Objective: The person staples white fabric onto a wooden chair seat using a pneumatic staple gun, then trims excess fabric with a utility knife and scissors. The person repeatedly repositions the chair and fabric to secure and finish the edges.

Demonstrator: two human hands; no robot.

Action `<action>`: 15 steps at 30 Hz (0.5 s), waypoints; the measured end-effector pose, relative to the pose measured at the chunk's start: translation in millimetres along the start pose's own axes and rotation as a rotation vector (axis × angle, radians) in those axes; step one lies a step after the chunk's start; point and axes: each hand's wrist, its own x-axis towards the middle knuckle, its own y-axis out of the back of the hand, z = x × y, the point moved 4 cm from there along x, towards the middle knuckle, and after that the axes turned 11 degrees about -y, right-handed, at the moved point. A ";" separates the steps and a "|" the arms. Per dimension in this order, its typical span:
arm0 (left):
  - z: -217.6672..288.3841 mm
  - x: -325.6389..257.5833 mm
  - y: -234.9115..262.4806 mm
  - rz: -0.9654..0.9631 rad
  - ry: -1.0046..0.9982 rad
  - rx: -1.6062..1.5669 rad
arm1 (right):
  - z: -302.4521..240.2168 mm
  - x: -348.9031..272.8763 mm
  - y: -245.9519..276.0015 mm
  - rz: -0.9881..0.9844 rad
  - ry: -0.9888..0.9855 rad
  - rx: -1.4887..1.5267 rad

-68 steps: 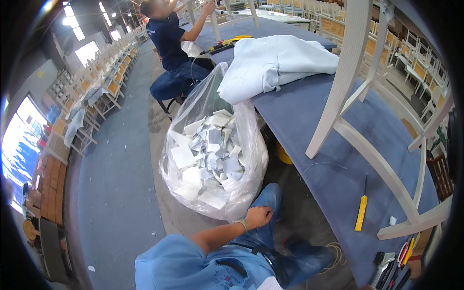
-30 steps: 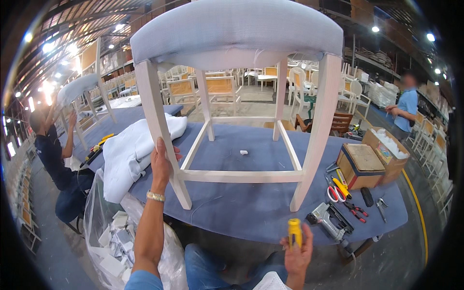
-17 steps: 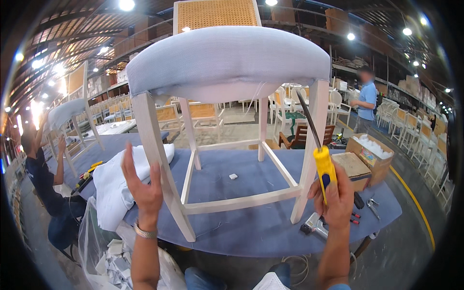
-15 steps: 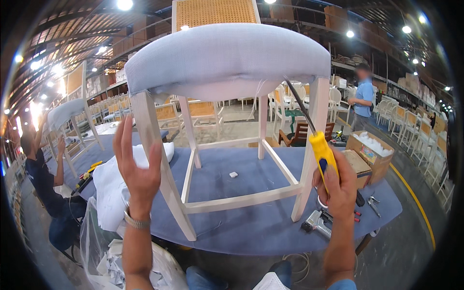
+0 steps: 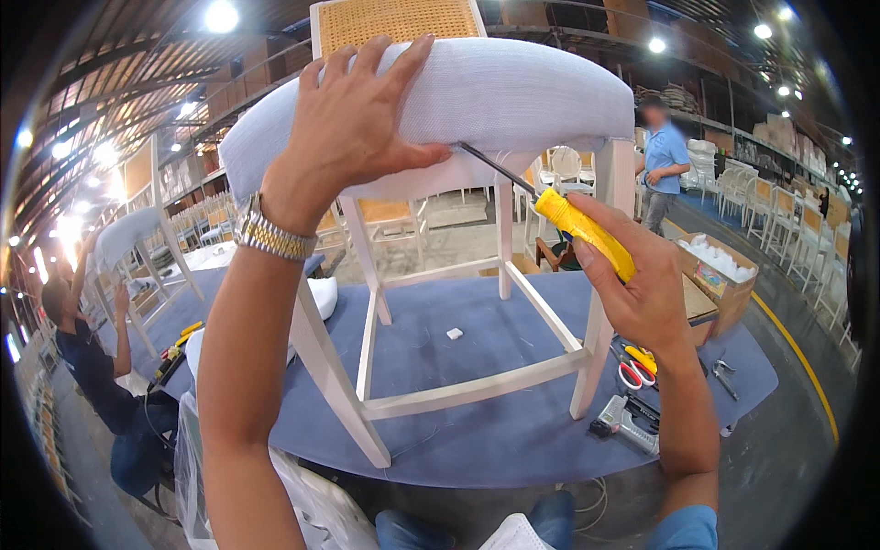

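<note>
One chair (image 5: 527, 87), pale wood, stood upright on a blue-grey covered table (image 5: 458, 367), with a woven cane back (image 5: 399, 27) and a padded seat in pale grey-blue cloth. One hand tool (image 5: 573, 220), yellow-handled, dark slim shaft, held raised below the seat's front edge. By the right hand (image 5: 632, 270) the handle is grasped, fingers wrapped around it; the shaft's tip is brought to the seat's lower edge, just beside the left thumb. Whether the cloth is pierced or only touched cannot be told. The left hand (image 5: 362, 119) is laid over the seat front, fingers spread, nothing clenched. Handling, as judged: the frame is stiff and bulky, moderately light, best taken by the front legs or stretchers; the seat is soft, its cloth easily snagged, best pressed with a flat palm. The tool is presumed light and rigid, to be held by the handle only. Also listed: a staple gun (image 5: 628, 424) and red-handled scissors (image 5: 631, 374), laid near the chair's right front leg.
</note>
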 end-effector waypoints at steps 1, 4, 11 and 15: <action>3.4 -2.0 0.3 0.003 0.021 0.007 | 0.6 1.1 0.0 -0.005 -0.008 -0.003; 6.7 -1.7 -3.0 0.035 0.046 0.023 | 4.7 2.2 0.0 -0.060 -0.042 0.065; 5.2 -6.3 -3.1 0.075 0.045 0.025 | 22.9 -3.8 -10.0 -0.098 -0.212 0.206; 8.3 -5.5 -3.6 0.114 0.039 0.049 | 17.6 -3.3 -12.3 -0.076 -0.151 0.225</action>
